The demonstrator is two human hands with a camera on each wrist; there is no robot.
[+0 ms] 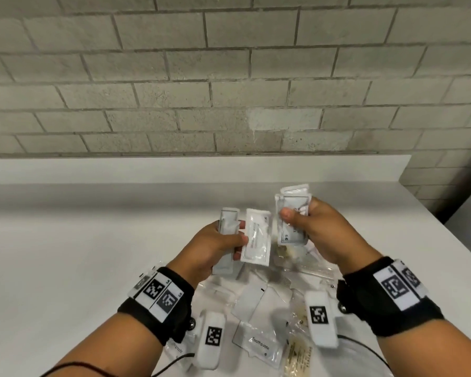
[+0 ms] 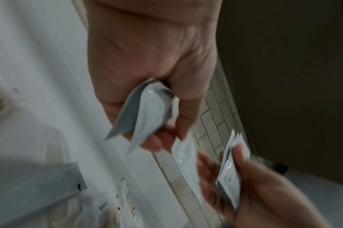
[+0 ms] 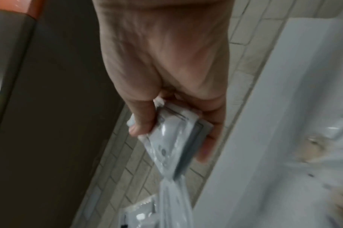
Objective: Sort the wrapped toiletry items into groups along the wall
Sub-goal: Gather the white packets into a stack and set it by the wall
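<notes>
**Sachets held up in both hands, heap unsorted below**

A small stack of flat white plastic sachets with thin black borders [image 1: 292,216] is clamped in the right hand [image 1: 318,232], the thumb pressed on its face and the fingers curled behind. The stack appears to be kept together as one group already gathered.

Two more are gripped by the left hand [image 1: 215,247]: a grey-white sachet [image 1: 227,227] held in the palm, and a glossy white sachet with faint red print [image 1: 256,238] pinched at the fingertips. It is probably fanned outward so that its label can be read before it is assigned.

Both hands are raised above the white tabletop [image 1: 79,240], near the grey brick wall [image 1: 229,77].

Beneath the wrists lies the unsorted heap of sealed packets [image 1: 267,317], white and clear, one marked "Toothpaste" [image 1: 260,345]. No groups are seen along the wall yet, so the sorting is judged barely begun.
</notes>
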